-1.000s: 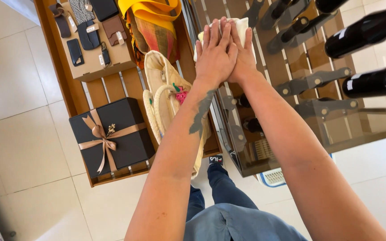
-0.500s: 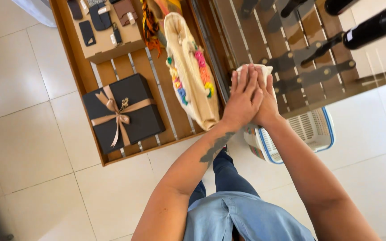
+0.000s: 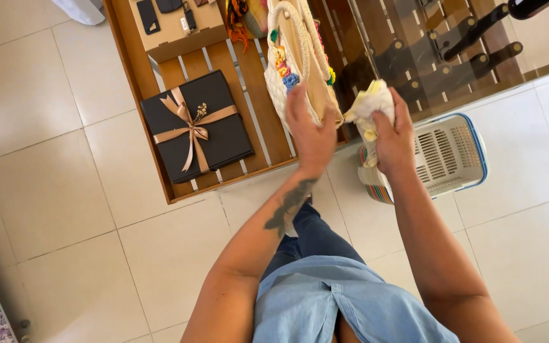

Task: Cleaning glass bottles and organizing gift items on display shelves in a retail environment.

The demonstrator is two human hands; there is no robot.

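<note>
Right hand (image 3: 394, 136) in a closed grip around a crumpled cloth (image 3: 368, 105), just above a white basket (image 3: 452, 155). Left hand (image 3: 311, 130) open, fingers spread, touching the woven bag (image 3: 300, 70) on the slatted bench (image 3: 249, 108).

On the slatted wooden shelf (image 3: 258, 114), a ribboned gift box (image 3: 195, 127) is set left of a woven handbag (image 3: 300, 70), against which the left hand (image 3: 311, 130) is placed, while a crumpled cloth (image 3: 368, 108) is held to its right, above a plastic basket (image 3: 449, 155) on the floor.
</note>
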